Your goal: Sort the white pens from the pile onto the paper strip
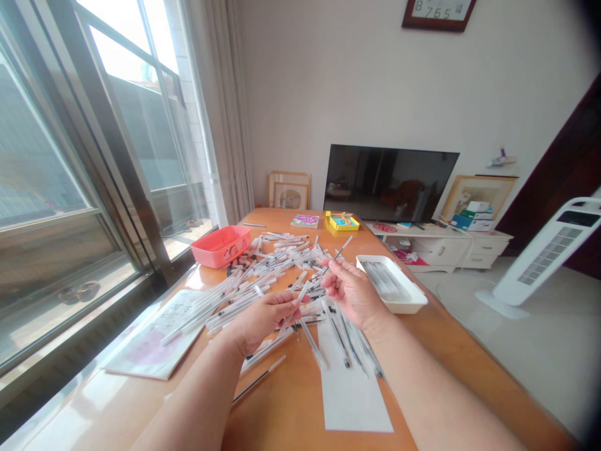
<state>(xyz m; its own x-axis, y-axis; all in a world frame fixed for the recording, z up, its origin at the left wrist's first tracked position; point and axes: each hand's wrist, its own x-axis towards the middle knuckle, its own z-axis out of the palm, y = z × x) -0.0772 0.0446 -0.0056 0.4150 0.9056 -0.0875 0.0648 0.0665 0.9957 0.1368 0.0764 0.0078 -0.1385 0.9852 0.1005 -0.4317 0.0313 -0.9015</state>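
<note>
My left hand [265, 318] is closed around a clear pen barrel [300, 293] that points up to the right. My right hand [353, 291] pinches a thin pen refill [342, 248] whose dark tip points away from me. Both hands hover close together above a wooden table [291, 401]. A large heap of clear pen barrels [263, 266] spreads over the table beyond and left of my hands. Several pens [350, 341] lie on a white paper sheet [350, 394] under my right wrist.
A pink plastic basket [220, 245] stands at the far left of the heap. A white tray [392, 285] holding thin refills sits to the right. A booklet [157, 341] lies near the window side. Beyond are a TV [389, 183], a low cabinet and a white fan [544, 257].
</note>
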